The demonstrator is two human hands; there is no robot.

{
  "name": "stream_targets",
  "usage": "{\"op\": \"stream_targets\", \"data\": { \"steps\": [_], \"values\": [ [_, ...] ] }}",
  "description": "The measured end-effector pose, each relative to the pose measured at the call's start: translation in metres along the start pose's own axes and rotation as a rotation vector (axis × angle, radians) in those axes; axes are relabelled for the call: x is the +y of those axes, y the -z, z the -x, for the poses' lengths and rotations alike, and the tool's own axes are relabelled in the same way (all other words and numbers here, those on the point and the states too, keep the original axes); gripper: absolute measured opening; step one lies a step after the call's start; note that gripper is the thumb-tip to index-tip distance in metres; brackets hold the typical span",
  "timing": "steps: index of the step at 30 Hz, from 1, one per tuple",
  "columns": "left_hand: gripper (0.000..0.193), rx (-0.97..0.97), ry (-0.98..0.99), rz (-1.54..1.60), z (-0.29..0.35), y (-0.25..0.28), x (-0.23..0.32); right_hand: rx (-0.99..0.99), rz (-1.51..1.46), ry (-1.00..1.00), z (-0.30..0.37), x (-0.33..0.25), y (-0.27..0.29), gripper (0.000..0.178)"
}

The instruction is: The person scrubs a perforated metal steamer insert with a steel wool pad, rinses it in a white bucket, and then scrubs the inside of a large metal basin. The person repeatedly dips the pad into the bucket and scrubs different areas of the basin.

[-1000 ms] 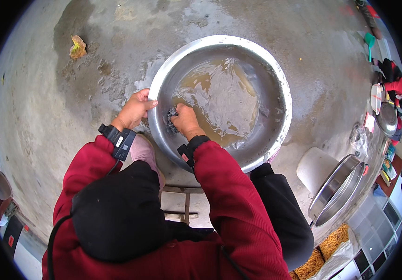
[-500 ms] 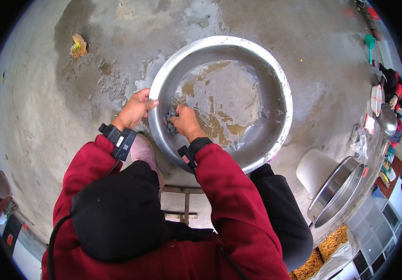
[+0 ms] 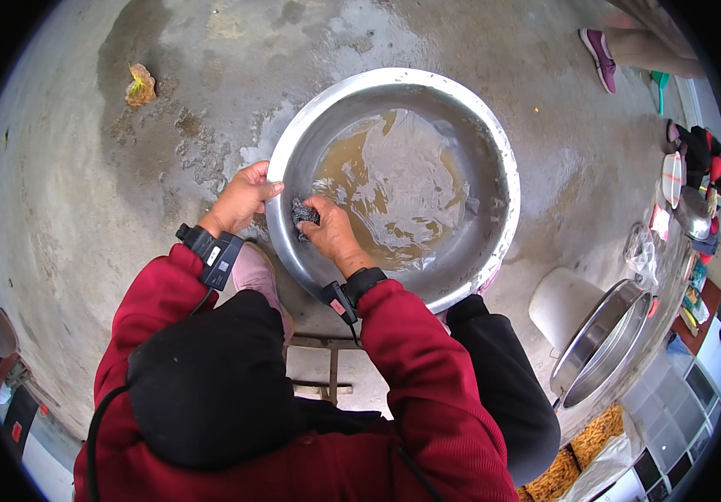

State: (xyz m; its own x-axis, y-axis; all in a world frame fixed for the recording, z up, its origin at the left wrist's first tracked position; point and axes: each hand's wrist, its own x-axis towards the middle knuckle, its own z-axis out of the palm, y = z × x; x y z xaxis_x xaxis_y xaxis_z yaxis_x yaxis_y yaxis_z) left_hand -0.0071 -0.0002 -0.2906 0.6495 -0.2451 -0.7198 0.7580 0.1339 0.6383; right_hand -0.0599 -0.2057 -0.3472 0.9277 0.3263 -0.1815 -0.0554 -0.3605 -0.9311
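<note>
A wide metal basin (image 3: 488,125) stands on the floor in front of me, with murky brown water (image 3: 343,167) in its bottom. My left hand (image 3: 241,201) grips the rim at the basin's left side, thumb over the edge and fingers outside. Inside the basin, my right hand (image 3: 335,234) holds a dark grey steel wool scrubber (image 3: 303,214) against the left inner wall, just below the rim. Part of the scrubber is hidden under my fingers.
A white bucket (image 3: 563,305) stands at the right beside a large steel pot (image 3: 599,343). A walking person's leg and purple shoe (image 3: 600,58) show at the top right. A dry leaf (image 3: 140,85) lies on the wet concrete at the upper left. Corn cobs (image 3: 590,439) are piled at lower right.
My right hand has shifted slightly with the scrubber along the left inner wall. The basin has moved a little and its water has swirled. A person's leg has come in at the top right.
</note>
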Motion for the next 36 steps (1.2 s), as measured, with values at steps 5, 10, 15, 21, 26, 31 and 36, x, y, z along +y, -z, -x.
{"op": "stream_targets", "data": {
  "steps": [5,10,15,21,26,31,36],
  "values": [
    [0.023,0.014,0.013,-0.013,0.001,0.000,0.001,-0.611,0.680,-0.456,0.005,-0.013,0.019,0.028],
    [0.024,0.018,0.002,0.011,-0.002,0.001,-0.003,-0.270,-0.033,-0.440,-0.010,-0.026,0.014,0.027],
    [0.025,0.040,0.014,0.001,-0.003,0.003,-0.004,-0.436,0.218,-0.194,0.001,-0.031,0.019,0.027],
    [0.025,0.065,-0.017,-0.028,-0.004,0.003,-0.008,-0.215,0.099,-0.218,0.000,-0.028,0.013,0.026],
    [0.022,0.061,-0.011,0.000,-0.005,0.003,-0.010,-0.237,0.170,-0.176,-0.004,-0.035,0.009,0.023],
    [0.022,0.061,-0.024,0.038,-0.002,0.000,-0.010,-0.372,0.190,-0.274,-0.013,-0.042,0.013,0.025],
    [0.024,0.085,0.010,0.039,-0.001,0.001,-0.009,-0.089,-0.008,-0.192,-0.012,-0.041,0.010,0.025]
  ]
}}
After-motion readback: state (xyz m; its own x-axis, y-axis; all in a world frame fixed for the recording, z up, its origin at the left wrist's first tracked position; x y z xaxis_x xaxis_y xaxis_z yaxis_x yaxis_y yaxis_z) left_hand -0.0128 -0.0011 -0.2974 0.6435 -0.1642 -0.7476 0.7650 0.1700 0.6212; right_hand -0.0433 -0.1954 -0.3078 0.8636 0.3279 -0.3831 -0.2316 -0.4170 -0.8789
